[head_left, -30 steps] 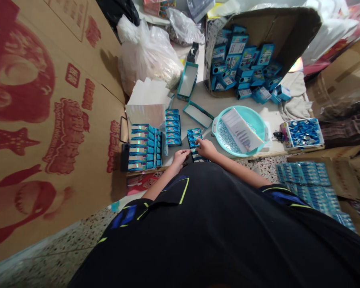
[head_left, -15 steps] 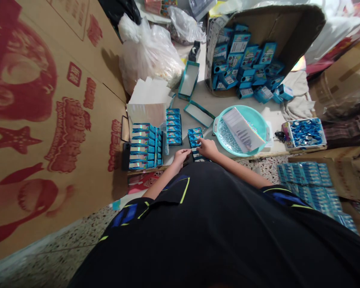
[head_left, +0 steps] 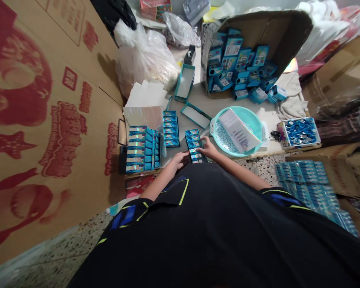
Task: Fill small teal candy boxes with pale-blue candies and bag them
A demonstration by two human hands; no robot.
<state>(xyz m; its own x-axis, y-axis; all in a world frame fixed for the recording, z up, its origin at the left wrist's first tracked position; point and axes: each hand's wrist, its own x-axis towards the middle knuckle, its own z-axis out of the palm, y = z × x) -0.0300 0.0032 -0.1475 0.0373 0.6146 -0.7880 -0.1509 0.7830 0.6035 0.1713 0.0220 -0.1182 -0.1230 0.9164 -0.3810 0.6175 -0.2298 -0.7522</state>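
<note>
A dark tray of small blue boxes (head_left: 193, 138) lies at the table's front edge, between my hands. My left hand (head_left: 178, 160) is at its left side, fingers close together with the tips at the tray's edge; whether they grip it is unclear. My right hand (head_left: 208, 148) is at its right side, thumb and fingers closed around the edge of one of the boxes. A second tray of blue boxes (head_left: 171, 130) sits farther left, beside a stack of blue boxes (head_left: 142, 148).
A turquoise basin (head_left: 259, 130) of small beads, with a white carton lying in it, stands right of my hands. Behind is an open cardboard box (head_left: 285, 36) of blue packs. A box of blue parts (head_left: 301, 132) is at right. A large carton (head_left: 63, 120) rises at left.
The view has shifted slightly. My left hand now reaches flatter against the tray's side, and my right fingers have moved from above the boxes to the tray's right side.
</note>
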